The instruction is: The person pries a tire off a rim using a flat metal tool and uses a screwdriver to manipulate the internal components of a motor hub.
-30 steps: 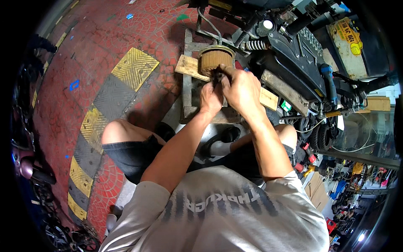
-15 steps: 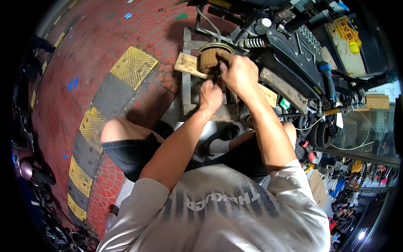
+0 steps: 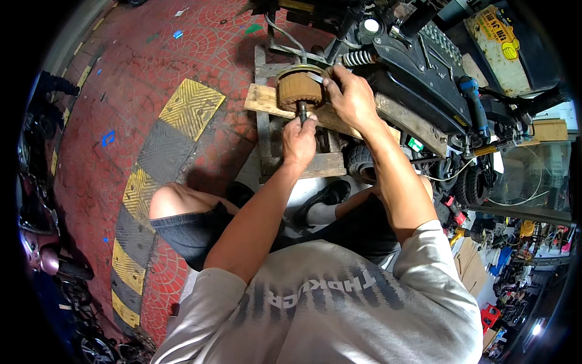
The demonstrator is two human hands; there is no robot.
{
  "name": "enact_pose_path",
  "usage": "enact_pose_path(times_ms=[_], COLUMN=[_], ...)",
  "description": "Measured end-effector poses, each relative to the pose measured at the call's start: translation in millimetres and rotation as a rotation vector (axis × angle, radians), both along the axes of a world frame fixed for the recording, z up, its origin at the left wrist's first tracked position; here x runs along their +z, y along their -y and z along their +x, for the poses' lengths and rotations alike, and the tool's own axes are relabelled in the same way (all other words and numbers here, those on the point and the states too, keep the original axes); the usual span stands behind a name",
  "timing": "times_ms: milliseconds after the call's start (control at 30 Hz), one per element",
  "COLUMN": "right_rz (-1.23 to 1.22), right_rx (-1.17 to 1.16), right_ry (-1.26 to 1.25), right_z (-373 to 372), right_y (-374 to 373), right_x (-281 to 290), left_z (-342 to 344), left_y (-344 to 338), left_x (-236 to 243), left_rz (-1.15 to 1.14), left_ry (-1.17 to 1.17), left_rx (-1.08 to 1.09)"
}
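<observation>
A round, rust-brown motor stator (image 3: 297, 90) stands over a wooden board, its axle (image 3: 303, 111) pointing toward me and a grey cable rising from its far side. My left hand (image 3: 299, 141) is closed around the near end of that axle. At the stator's upper right edge, my right hand (image 3: 353, 97) pinches a small flat greyish strip (image 3: 314, 77) between thumb and fingers. The strip lies against or just over the rim; I cannot tell whether it touches. What it is made of is too small to make out.
Under the board (image 3: 262, 100) is a worn wooden frame (image 3: 301, 165). A scooter's black deck (image 3: 412, 79) with wrenches on it lies to the right, beside a blue power tool (image 3: 471, 103). A yellow-and-black floor ramp (image 3: 191, 106) curves along the left.
My right hand has drawn back to the stator's right edge, uncovering its face, and the strip now shows. My left hand has shifted slightly down, leaving more axle visible. The whole view has shifted a little.
</observation>
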State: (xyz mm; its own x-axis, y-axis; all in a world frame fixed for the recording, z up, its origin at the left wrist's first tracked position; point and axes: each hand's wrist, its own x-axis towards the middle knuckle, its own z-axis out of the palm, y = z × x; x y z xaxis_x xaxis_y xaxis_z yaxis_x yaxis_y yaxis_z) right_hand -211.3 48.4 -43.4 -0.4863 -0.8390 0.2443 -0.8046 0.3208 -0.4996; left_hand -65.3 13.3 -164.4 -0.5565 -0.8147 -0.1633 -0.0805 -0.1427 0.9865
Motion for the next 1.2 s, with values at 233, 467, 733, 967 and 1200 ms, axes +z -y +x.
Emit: enact_pose_path(times_ms=[233, 467, 733, 967, 1200], right_rz=[-0.114, -0.136, -0.168, -0.148, -0.149], right_rx=[0.028, 0.043, 0.07, 0.116, 0.109], right_ry=[-0.121, -0.094, -0.22, -0.19, -0.183], right_z=[1.1, 15.1, 2.4, 22.5, 23.1], right_y=[11.8, -0.6, 16.7, -17.4, 9.4], right_x=[-11.3, -15.1, -11.6, -13.0, -17.3], left_z=[1.4, 1.0, 0.8, -0.2, 5.2], left_y=[-3.6, 0.9, 0.3, -2.7, -0.1], left_x=[5.4, -14.7, -18.0, -24.8, -40.7], left_rz=[0.006, -0.004, 0.068, -0.025, -0.06], left_ry=[-0.027, -0.128, -0.137, -0.137, -0.164], left_rx=[0.021, 0.007, 0.002, 0.02, 0.015])
